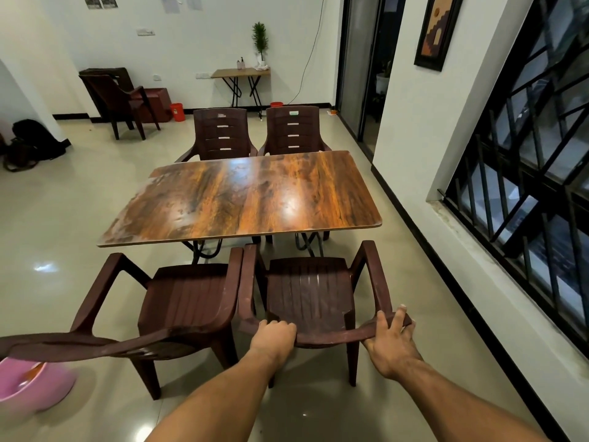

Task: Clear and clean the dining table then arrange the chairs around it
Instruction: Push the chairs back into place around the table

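A glossy wood-grain dining table (245,199) stands in the middle of the room with nothing on its top. Two dark brown plastic armchairs (288,130) stand side by side at its far edge. On the near side, a brown chair (310,295) faces the table, and both my hands hold the top of its backrest. My left hand (275,333) grips the rail with curled fingers. My right hand (390,341) holds the rail's right end, fingers wrapped over it. A second near chair (188,298) stands just to the left, its arm touching the first.
A pink plastic basin (28,387) sits on the floor at the lower left. The wall and a barred window (522,173) run close along the right. A spare chair (122,102), a small side table (240,73), red buckets and dark bags stand farther back.
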